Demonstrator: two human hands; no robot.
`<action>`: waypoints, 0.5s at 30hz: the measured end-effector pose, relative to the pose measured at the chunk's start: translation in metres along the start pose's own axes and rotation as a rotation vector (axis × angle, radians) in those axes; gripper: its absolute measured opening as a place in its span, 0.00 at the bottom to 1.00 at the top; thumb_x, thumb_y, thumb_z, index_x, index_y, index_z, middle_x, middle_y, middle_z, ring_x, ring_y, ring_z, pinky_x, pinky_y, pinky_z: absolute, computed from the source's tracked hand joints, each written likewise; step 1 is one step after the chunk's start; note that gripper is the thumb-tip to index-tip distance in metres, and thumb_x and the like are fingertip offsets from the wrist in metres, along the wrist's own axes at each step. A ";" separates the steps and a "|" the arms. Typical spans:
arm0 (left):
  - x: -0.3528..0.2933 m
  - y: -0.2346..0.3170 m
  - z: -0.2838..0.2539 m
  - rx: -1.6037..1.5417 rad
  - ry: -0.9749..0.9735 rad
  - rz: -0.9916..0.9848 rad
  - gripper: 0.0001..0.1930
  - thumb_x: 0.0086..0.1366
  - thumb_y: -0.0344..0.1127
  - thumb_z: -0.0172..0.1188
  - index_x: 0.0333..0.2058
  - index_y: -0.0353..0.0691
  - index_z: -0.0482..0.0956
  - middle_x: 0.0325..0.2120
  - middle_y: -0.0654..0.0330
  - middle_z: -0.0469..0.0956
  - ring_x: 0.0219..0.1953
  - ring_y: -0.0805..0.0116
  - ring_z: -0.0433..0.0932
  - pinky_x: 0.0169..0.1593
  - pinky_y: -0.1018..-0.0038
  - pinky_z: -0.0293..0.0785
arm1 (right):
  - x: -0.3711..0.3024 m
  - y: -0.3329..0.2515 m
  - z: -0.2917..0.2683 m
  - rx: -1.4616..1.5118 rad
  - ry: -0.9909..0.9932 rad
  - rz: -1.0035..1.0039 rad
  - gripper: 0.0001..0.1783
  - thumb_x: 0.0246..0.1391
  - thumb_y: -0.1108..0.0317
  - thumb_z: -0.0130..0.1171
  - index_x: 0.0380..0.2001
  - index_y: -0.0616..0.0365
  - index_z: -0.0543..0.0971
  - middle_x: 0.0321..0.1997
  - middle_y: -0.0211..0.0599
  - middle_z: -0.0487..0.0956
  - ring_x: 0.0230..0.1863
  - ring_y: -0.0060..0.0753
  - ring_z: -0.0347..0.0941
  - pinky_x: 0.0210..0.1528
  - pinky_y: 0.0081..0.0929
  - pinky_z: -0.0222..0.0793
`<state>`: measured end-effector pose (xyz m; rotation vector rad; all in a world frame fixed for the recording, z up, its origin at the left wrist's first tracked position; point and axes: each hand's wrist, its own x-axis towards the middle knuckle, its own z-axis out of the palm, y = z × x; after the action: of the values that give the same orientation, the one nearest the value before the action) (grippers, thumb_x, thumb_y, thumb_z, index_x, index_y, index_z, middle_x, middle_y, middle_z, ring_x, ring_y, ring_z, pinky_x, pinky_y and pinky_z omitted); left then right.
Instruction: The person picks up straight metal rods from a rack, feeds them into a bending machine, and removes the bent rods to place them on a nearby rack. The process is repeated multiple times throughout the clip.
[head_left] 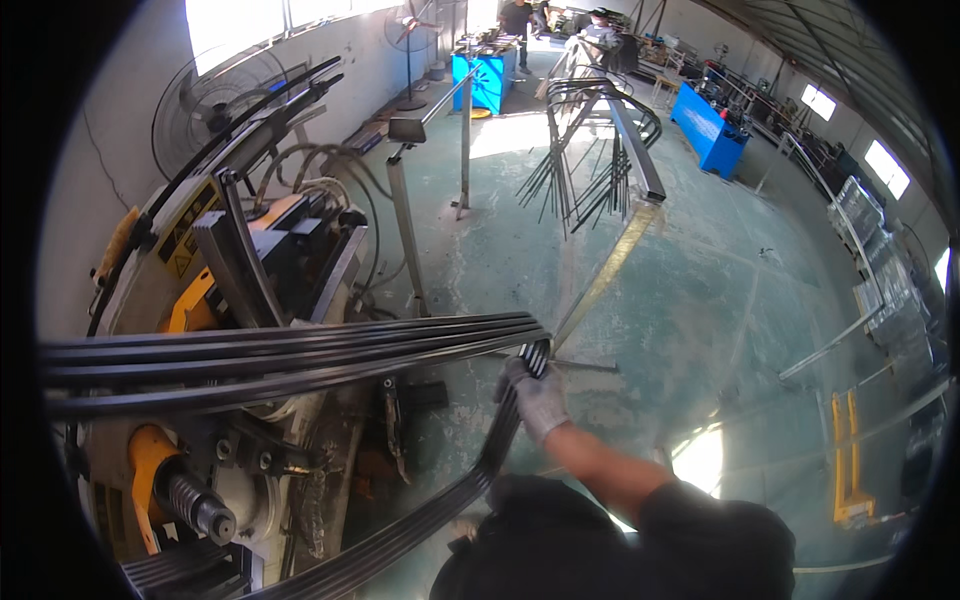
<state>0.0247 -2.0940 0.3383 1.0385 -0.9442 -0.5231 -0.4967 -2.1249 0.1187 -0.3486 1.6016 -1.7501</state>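
A bundle of several dark metal rods [300, 350] runs across the left half of the view. The rods bend sharply near the middle, then drop and bend again toward the lower left, so they form a U-like shape. My right hand [540, 398], in a light grey work glove, is closed round the short section just below the upper bend. The far ends reach past the left edge. Beside and under the rods stands a bending machine [290, 245] with orange and black parts, and a threaded shaft [200, 505] sticks out low on it. My left hand is out of view.
Ahead, a metal rail stand [632, 150] carries several bent rods [590, 150]. A thinner post stand [405, 225] is left of it. Blue workbenches [710, 130] and people [517, 22] are farther off. Yellow metal bars [848, 455] stand at right, and a fan [215, 110] is by the wall.
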 end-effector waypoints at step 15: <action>-0.341 -0.209 0.275 -0.781 -0.289 -1.470 0.18 0.84 0.35 0.57 0.62 0.28 0.85 0.59 0.46 0.88 0.63 0.54 0.84 0.74 0.54 0.75 | 0.291 -0.243 -0.352 -0.381 0.423 -0.685 0.10 0.76 0.65 0.65 0.49 0.62 0.84 0.30 0.30 0.84 0.30 0.20 0.81 0.37 0.28 0.79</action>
<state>-0.3744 -2.0631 0.0643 0.7679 0.0270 -2.0942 -1.0034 -2.0636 0.2038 -0.8312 2.3241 -2.1003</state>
